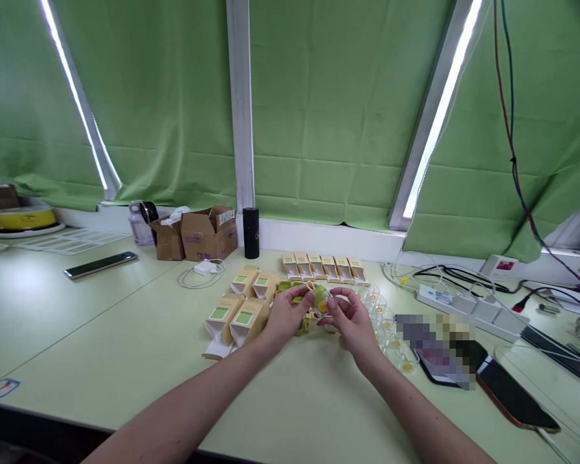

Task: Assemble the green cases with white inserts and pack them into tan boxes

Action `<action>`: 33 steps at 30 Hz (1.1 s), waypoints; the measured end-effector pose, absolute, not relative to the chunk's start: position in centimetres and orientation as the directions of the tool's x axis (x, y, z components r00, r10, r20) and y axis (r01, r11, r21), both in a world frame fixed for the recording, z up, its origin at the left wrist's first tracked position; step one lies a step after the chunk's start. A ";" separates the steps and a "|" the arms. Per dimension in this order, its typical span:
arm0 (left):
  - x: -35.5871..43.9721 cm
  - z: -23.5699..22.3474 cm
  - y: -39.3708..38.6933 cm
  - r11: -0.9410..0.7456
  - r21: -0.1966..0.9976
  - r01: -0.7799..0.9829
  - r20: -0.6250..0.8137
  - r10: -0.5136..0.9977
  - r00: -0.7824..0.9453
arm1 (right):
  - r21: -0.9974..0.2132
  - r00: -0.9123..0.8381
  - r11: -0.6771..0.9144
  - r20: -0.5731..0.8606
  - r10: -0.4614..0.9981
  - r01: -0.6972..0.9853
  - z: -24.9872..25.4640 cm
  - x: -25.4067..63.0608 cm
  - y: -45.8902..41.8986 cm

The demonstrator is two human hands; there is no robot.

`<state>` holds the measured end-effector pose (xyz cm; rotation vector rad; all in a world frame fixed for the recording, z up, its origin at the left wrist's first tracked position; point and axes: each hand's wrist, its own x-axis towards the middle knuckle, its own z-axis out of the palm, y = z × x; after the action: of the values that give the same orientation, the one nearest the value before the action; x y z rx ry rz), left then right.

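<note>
Both hands are together over the middle of the table around a small clear, rounded container [321, 300] with a green top, a yellow spot and a cream loop. My left hand [288, 314] pinches it at the loop and top, and my right hand [350, 321] grips its other side with fingers and thumb. Green pieces [290, 285] lie behind and below my left hand, partly hidden. Beside my right hand stand several clear containers [379, 310] with yellow spots, in rows. Left of my left hand are small tan cartons [249, 317] with green labels and open flaps.
More tan cartons [325, 265] line up at the back. Open cardboard boxes [207, 233], a black tumbler [251, 233] and a white charger [205, 267] stand at the back left. On the right lie a power strip [471, 312], cables and phones [517, 393].
</note>
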<state>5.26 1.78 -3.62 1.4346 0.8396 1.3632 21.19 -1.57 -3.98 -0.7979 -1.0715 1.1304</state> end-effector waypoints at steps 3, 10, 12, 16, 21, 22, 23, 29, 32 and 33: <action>5.3 -3.9 1.9 -0.296 0.939 -0.175 0.321 0.937 0.140 | -0.911 0.070 0.273 0.264 0.962 -0.310 -4.0 21.2 -1.7; 4.9 -4.6 1.4 -0.364 0.910 -0.200 0.406 0.879 0.248 | -0.892 0.065 0.305 0.301 0.951 -0.335 -3.9 21.3 -2.0; 4.8 -4.5 1.1 -0.406 0.900 -0.162 0.435 0.864 0.254 | -0.886 0.064 0.314 0.311 0.948 -0.341 -4.0 21.3 -2.0; 5.0 -4.1 0.7 -0.477 0.875 -0.086 0.483 0.844 0.233 | -0.883 0.080 0.327 0.319 0.944 -0.338 -4.2 21.4 -1.9; 5.2 -3.8 0.5 -0.515 0.856 -0.047 0.511 0.829 0.225 | -0.880 0.068 0.335 0.332 0.941 -0.336 -4.1 21.4 -1.9; 5.2 -3.8 0.5 -0.517 0.855 -0.041 0.512 0.829 0.223 | -0.880 0.061 0.333 0.333 0.941 -0.337 -4.1 21.4 -1.9; 5.2 -3.8 0.5 -0.517 0.855 -0.035 0.511 0.830 0.223 | -0.881 0.055 0.332 0.334 0.941 -0.337 -4.1 21.4 -1.9; 5.3 -3.8 0.6 -0.525 0.851 -0.001 0.511 0.829 0.227 | -0.890 0.046 0.335 0.338 0.940 -0.310 -4.6 21.5 -1.8; 5.3 -3.7 0.6 -0.523 0.852 0.004 0.509 0.831 0.226 | -0.888 0.033 0.343 0.350 0.936 -0.306 -4.6 21.6 -1.7; 5.3 -3.7 0.6 -0.523 0.852 0.008 0.508 0.831 0.227 | -0.889 0.031 0.344 0.351 0.936 -0.303 -4.6 21.6 -1.7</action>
<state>5.28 0.62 -3.71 1.7481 0.7817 1.3815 21.65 -1.67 -4.60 -0.7131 -1.1479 1.0912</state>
